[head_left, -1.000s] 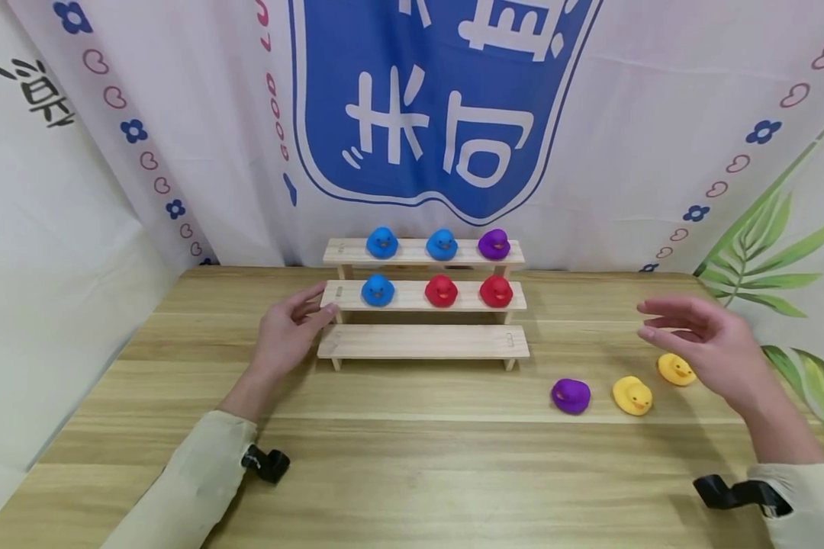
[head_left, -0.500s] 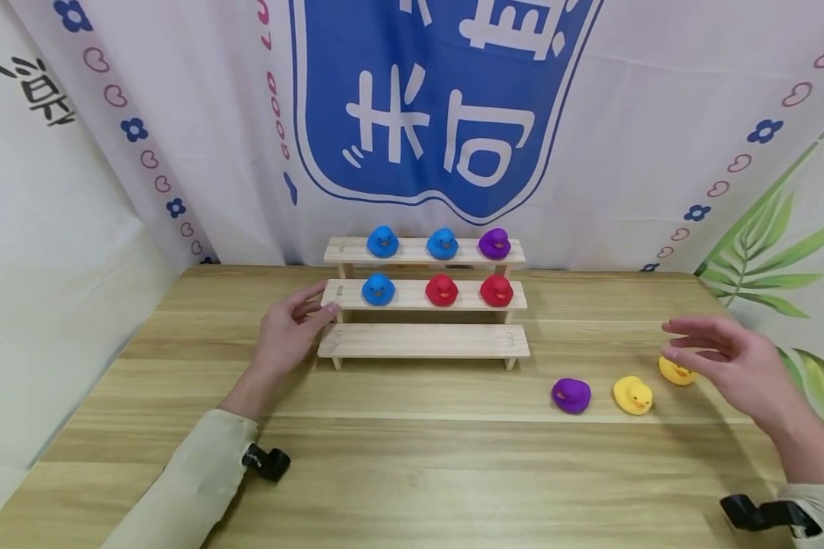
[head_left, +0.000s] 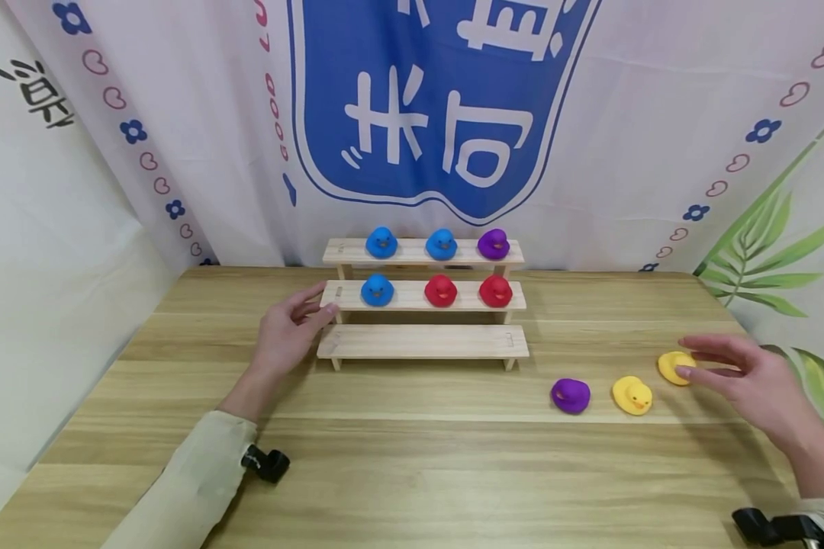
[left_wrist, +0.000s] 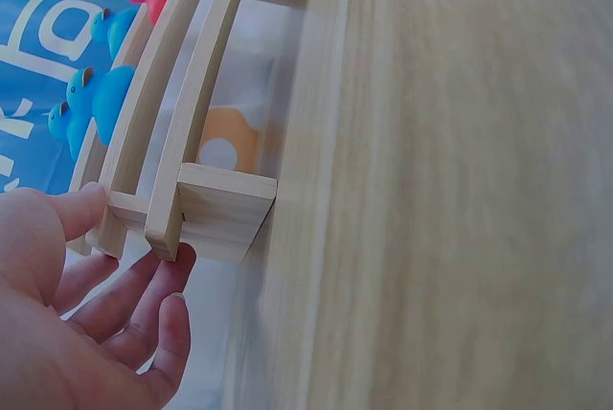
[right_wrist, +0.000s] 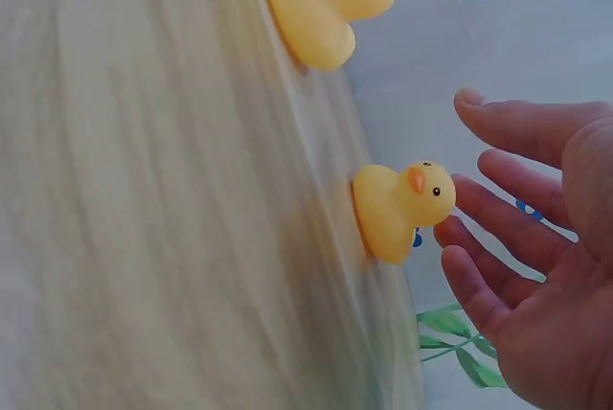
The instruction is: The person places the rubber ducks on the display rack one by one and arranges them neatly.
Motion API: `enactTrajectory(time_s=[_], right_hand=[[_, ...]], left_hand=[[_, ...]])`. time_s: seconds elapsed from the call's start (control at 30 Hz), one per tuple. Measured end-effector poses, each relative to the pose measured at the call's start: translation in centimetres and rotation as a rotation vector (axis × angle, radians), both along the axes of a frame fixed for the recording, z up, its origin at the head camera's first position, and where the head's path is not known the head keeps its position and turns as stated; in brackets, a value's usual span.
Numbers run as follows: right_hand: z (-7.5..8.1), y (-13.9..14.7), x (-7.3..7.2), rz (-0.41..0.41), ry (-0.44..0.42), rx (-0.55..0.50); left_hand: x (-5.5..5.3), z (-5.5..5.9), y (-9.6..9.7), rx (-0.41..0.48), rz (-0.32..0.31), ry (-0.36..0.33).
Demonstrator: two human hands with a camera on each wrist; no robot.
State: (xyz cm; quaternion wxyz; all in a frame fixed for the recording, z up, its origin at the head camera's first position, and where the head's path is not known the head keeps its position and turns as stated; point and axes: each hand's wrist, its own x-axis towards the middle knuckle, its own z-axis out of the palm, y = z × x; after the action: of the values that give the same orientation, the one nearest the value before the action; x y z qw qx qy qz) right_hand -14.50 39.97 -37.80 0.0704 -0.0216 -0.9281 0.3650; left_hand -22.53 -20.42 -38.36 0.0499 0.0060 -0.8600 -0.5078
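A three-tier wooden stand (head_left: 422,343) bears several rubber ducks on its upper two tiers. My left hand (head_left: 286,329) grips the stand's left end at the middle tier; the left wrist view has the thumb on that tier. At the right, my right hand (head_left: 755,381) is around the farther yellow duck (head_left: 671,367), its thumb in front of part of it. In the right wrist view the fingers are parted beside that duck (right_wrist: 388,214), not closed on it. A second yellow duck (head_left: 632,396) and a purple duck (head_left: 571,396) sit to its left on the table.
On the top tier are two blue ducks (head_left: 381,242) and a purple one (head_left: 494,244). One blue duck (head_left: 378,290) and two red ducks (head_left: 441,290) occupy the middle tier. A printed curtain (head_left: 625,152) hangs behind the wooden table (head_left: 412,473).
My right hand has moved right and lower toward the farther yellow duck. The left hand stays at the stand, and the ducks have kept their places.
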Motion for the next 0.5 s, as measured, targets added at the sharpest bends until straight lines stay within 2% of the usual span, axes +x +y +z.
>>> enactTrajectory(time_s=[0.13,0.5], right_hand=[[-0.4,0.3,-0.1,0.008,-0.022,-0.004],[-1.2,0.4,-0.5,-0.055,-0.148,0.108]], left_hand=[[0.0,0.1,0.0,-0.003,0.004,-0.006],[0.2,0.4,0.1,0.007,0.010,-0.022]])
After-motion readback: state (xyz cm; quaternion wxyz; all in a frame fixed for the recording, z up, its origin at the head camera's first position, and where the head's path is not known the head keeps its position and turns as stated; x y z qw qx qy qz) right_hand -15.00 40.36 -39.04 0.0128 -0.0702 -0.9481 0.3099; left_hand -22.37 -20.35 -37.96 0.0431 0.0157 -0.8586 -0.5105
